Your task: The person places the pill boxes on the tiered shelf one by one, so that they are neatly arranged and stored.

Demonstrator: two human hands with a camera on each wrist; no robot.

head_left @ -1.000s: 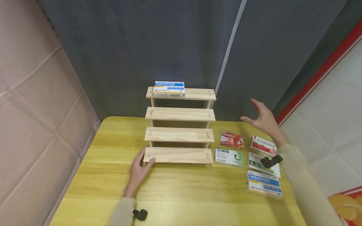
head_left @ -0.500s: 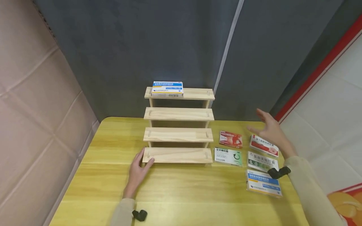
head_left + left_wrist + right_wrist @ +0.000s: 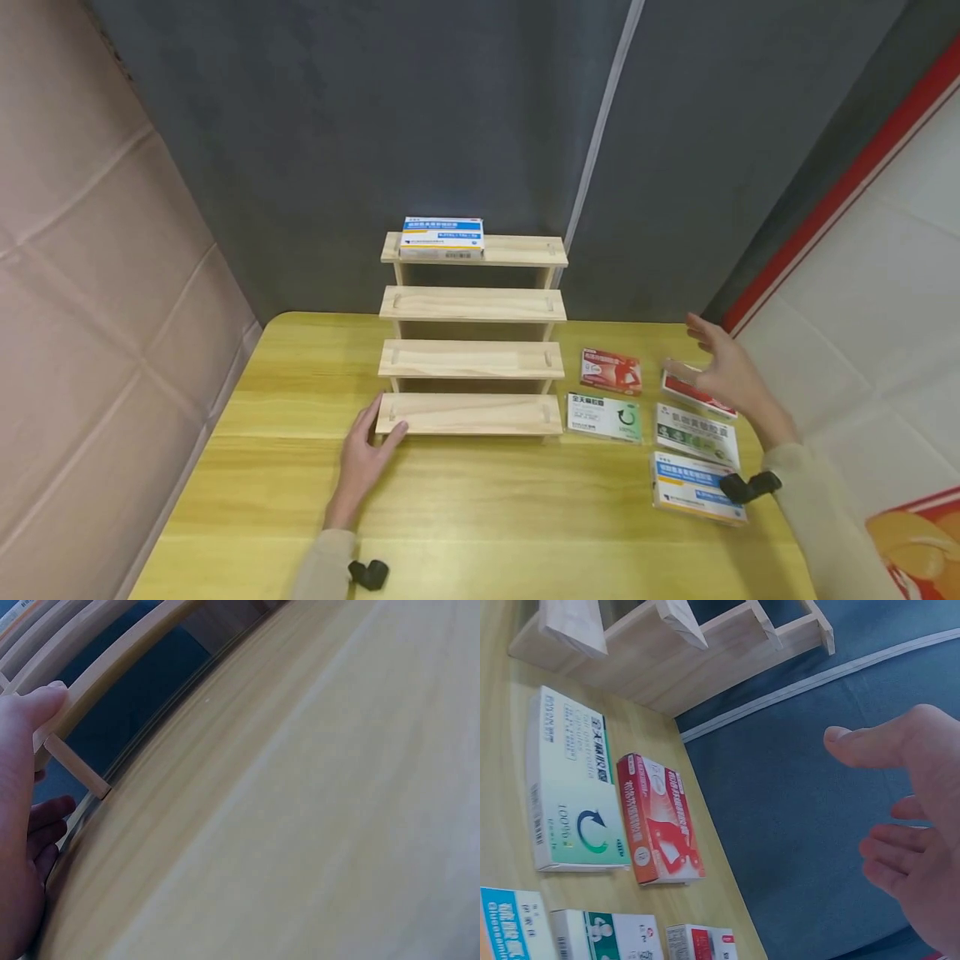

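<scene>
Centrally, rack [image 3: 471, 358]: pale wood, four stepped shelves, standing mid-frame on the table [image 3: 480, 517].
Left hand [image 3: 362, 458]: lower left of centre; pinches the left end of the lowest shelf, thumb on top of the board, a fingertip showing beneath it in the left wrist view, the other fingers loosely bent below.
Right hand [image 3: 731, 379]: right of centre; spread, thumb well away from the fingers, fingers slightly bent; over the red-striped box in the head view, apart from all the boxes in the right wrist view.
Upper blue box [image 3: 442, 237]: blue and white, on the left half of the top shelf, upper centre of the frame.
Red box [image 3: 611, 372]: flat on the table, right of the rack, just above the green box.
Green box [image 3: 603, 417]: white to green, circular arrow on its face; flat, just beside the right end of the lowest shelf.
Red-striped box [image 3: 692, 396]: top of the right-hand column, partly hidden by the right hand.
Green-banded box [image 3: 696, 433]: middle of that column, flat.
Lower blue box [image 3: 688, 487]: bottom of that column, same print as the upper blue box; right side partly covered by a black wrist unit [image 3: 752, 487].
Curtain [image 3: 360, 150]: dark grey, across the top, a pale strip [image 3: 606, 117] running down it.
</scene>
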